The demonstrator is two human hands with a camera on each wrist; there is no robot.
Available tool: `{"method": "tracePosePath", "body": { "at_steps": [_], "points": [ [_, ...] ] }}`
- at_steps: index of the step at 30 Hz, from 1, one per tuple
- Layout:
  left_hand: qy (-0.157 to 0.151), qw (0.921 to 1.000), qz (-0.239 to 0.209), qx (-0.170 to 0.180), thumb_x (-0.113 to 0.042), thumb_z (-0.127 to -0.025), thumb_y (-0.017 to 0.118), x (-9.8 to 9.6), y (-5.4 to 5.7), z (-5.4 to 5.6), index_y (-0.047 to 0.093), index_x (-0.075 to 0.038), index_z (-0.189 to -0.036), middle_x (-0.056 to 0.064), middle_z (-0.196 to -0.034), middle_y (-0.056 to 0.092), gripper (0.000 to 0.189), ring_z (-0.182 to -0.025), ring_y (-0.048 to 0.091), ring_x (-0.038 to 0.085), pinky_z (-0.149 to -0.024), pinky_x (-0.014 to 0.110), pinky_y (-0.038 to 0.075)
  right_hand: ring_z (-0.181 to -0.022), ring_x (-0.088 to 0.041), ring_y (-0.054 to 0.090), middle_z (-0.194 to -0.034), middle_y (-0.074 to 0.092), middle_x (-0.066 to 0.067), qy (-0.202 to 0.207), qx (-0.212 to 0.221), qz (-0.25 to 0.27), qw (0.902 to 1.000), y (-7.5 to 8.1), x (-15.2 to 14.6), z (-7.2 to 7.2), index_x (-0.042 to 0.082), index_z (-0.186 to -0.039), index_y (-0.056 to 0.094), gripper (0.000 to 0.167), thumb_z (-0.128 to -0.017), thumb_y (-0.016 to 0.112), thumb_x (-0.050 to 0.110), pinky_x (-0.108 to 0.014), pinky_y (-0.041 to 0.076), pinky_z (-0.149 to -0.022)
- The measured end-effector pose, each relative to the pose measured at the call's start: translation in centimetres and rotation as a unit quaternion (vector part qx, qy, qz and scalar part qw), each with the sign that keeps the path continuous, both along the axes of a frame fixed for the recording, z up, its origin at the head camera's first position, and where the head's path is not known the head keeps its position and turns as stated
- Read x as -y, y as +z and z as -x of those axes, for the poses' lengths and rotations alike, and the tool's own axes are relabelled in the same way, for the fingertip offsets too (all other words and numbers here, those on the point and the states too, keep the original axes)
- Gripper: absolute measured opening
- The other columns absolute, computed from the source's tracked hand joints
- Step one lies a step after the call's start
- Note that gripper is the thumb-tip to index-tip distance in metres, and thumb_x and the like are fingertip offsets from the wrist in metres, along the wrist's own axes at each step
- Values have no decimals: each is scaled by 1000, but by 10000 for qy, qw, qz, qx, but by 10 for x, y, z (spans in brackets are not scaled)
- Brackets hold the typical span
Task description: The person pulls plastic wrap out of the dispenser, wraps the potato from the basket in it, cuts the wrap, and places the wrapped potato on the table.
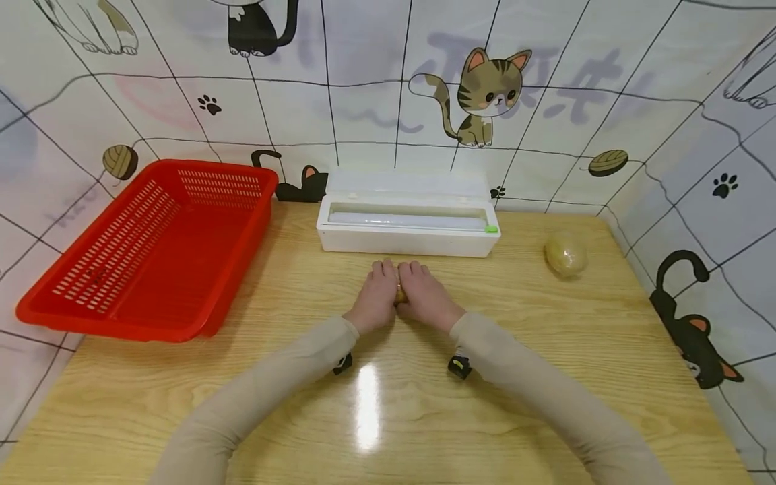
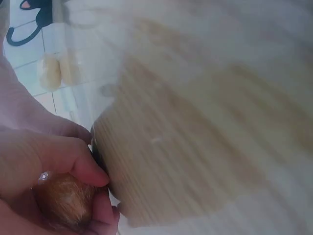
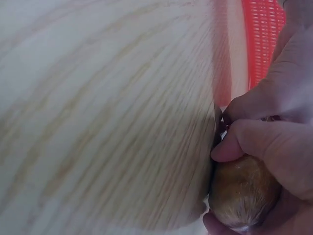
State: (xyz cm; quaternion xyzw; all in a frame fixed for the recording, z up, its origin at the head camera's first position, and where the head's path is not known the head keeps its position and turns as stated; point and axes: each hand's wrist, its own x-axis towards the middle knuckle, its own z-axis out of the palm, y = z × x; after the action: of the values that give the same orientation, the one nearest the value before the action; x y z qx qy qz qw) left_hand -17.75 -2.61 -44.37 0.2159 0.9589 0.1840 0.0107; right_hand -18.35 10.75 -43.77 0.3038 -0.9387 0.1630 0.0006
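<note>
At the table's middle, my left hand [image 1: 377, 296] and right hand [image 1: 426, 295] meet around a potato [image 1: 400, 294] wrapped in clear film. Most of it is hidden from above by the fingers. In the left wrist view the brownish potato [image 2: 66, 200] shows under my left thumb, its film shiny and creased. The right wrist view has the same potato [image 3: 244, 193] held between my right thumb and fingers. Just beyond the hands stands a white cling film dispenser [image 1: 406, 241], its lid raised, with a film roll inside and a green slider [image 1: 491, 229] at its right end.
A red plastic basket [image 1: 206, 296] with slotted walls stands at the left. A second film-wrapped potato [image 1: 566, 254] lies at the back right of the wooden table [image 1: 515, 431]. Cat-patterned sheeting [image 1: 364, 111] rises behind the table and along its sides.
</note>
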Motion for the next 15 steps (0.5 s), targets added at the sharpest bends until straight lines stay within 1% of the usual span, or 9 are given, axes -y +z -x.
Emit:
{"method": "tracePosePath", "body": {
  "at_steps": [2, 3, 5, 7, 9, 11, 12, 13, 15],
  "points": [
    [109, 9999, -58, 116, 9, -74, 70, 1, 0, 1, 43, 14, -117, 24, -105, 46, 51, -94, 51, 34, -87, 42, 47, -98, -36, 49, -103, 51, -24, -178, -75, -181, 9996, 2, 3, -2, -12, -117, 47, 61, -74, 81, 14, -46, 43, -89],
    [92, 9999, 43, 77, 7, -76, 69, 0, 0, 1, 45, 13, -113, 23, -101, 47, 45, -92, 51, 33, -85, 41, 48, -97, -38, 50, -103, 51, -25, -310, -191, -294, 9989, 3, 5, -4, -14, -117, 47, 61, -75, 81, 14, -47, 45, -88],
    [64, 9997, 225, -47, 3, -82, 66, -1, 1, 1, 49, 11, -105, 21, -94, 49, 30, -86, 52, 31, -78, 40, 50, -94, -38, 55, -102, 53, -28, -610, -496, -659, 9947, 6, 10, -11, -16, -119, 47, 59, -78, 77, 13, -45, 50, -83],
    [136, 9994, 292, -93, 2, -89, 60, -4, 2, 1, 50, 10, -101, 20, -91, 49, 18, -82, 53, 30, -70, 38, 52, -87, -37, 59, -98, 56, -28, -883, -915, -1077, 9860, 8, 14, -17, -17, -119, 48, 53, -83, 73, 13, -42, 54, -73],
    [145, 9994, 291, -66, -2, -92, 57, -4, 4, 2, 50, 11, -100, 20, -90, 49, 16, -80, 54, 30, -68, 38, 53, -78, -34, 61, -92, 58, -26, -1066, -1057, -1336, 9796, 10, 16, -19, -15, -119, 51, 45, -87, 69, 10, -39, 55, -61],
    [151, 9997, 146, 128, -5, -93, 60, -2, 5, 5, 49, 11, -103, 21, -94, 49, 23, -81, 54, 31, -70, 38, 52, -74, -31, 61, -89, 60, -22, -991, -949, -1432, 9801, 13, 15, -17, -12, -117, 53, 40, -88, 69, 11, -37, 54, -57],
    [89, 9998, 28, 168, -5, -90, 64, 0, 5, 6, 48, 12, -106, 23, -98, 48, 28, -81, 55, 31, -72, 39, 52, -74, -31, 61, -88, 60, -21, -890, -765, -1370, 9836, 15, 12, -14, -10, -115, 53, 40, -87, 71, 12, -38, 54, -58],
    [-9, 9997, -101, 212, -4, -87, 68, 2, 5, 7, 47, 13, -110, 23, -101, 47, 36, -81, 56, 31, -73, 39, 52, -75, -31, 61, -87, 60, -19, -736, -495, -1270, 9879, 19, 8, -9, -9, -113, 54, 39, -86, 72, 13, -39, 54, -59],
    [-337, 9981, -430, 278, -4, -82, 74, 6, 5, 9, 43, 13, -117, 25, -108, 44, 50, -82, 57, 30, -74, 38, 52, -75, -29, 61, -85, 60, -16, -444, 239, -967, 9940, 27, -3, -1, -6, -107, 55, 40, -82, 77, 17, -40, 53, -63]
  ]
}}
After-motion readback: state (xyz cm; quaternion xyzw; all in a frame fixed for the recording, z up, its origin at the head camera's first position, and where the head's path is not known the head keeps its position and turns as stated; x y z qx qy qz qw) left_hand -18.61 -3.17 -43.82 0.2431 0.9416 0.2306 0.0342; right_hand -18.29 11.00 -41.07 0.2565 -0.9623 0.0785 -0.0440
